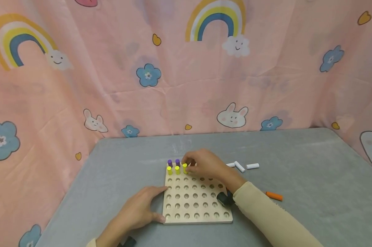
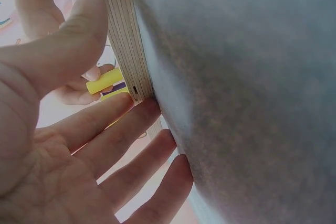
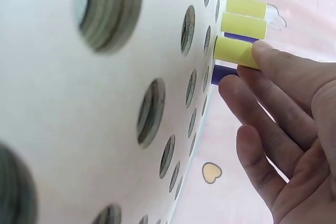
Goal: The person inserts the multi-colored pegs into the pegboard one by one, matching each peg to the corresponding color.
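A pale wooden pegboard (image 1: 190,200) with rows of round holes lies on the table. My right hand (image 1: 205,164) is over its far side, pinching a yellow peg (image 1: 184,168) that stands in the second row, third from the left. Two more yellow pegs (image 1: 173,170) stand left of it, and purple pegs (image 1: 174,162) stand in the row behind. The right wrist view shows thumb and fingers on the upper end of the yellow peg (image 3: 233,52). My left hand (image 1: 139,207) touches the board's left edge with extended fingers; its fingertips (image 2: 126,100) meet the layered wood side.
Several white pegs (image 1: 252,166) lie loose beyond the board's right side, some partly behind my right hand. An orange peg (image 1: 274,196) lies on the grey table (image 1: 127,161) beside my right sleeve. A pink patterned curtain (image 1: 173,103) hangs behind the table.
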`<action>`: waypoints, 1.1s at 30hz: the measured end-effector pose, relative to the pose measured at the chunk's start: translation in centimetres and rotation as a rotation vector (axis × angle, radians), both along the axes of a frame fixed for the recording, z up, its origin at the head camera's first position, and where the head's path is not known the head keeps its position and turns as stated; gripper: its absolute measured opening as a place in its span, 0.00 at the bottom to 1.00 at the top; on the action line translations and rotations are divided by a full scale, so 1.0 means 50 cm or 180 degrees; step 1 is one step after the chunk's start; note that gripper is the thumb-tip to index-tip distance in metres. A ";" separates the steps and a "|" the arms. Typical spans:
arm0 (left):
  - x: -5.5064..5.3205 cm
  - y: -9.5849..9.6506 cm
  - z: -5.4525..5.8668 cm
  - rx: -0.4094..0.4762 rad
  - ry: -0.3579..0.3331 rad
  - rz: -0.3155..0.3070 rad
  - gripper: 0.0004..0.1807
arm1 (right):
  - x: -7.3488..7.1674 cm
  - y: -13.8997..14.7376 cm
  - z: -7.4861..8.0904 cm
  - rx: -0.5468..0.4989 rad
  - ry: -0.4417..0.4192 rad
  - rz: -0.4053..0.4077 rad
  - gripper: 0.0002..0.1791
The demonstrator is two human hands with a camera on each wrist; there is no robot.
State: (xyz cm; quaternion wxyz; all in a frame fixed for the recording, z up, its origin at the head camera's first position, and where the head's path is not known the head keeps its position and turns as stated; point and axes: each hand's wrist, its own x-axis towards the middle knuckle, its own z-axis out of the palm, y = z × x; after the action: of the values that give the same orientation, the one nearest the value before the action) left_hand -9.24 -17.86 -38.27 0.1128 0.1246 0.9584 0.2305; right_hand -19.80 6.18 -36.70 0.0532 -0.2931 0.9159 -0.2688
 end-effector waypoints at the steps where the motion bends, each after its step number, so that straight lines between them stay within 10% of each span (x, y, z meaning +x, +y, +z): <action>1: 0.000 0.000 0.000 -0.0003 0.0000 -0.0003 0.50 | 0.000 0.000 0.000 0.0006 0.0016 0.0009 0.10; 18: 0.000 -0.002 0.001 0.0029 0.0035 -0.0045 0.49 | 0.008 0.004 0.000 0.0072 -0.0052 0.0038 0.13; 33: 0.000 0.003 0.002 0.0013 0.0041 -0.0019 0.50 | 0.116 0.192 0.043 0.0049 0.0224 -0.0375 0.16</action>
State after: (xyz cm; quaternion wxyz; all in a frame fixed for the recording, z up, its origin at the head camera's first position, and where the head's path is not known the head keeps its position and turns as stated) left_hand -9.24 -17.69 -38.19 0.1071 0.1291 0.9583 0.2314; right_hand -13.99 15.80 -34.52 0.0073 -0.2475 0.9350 -0.2540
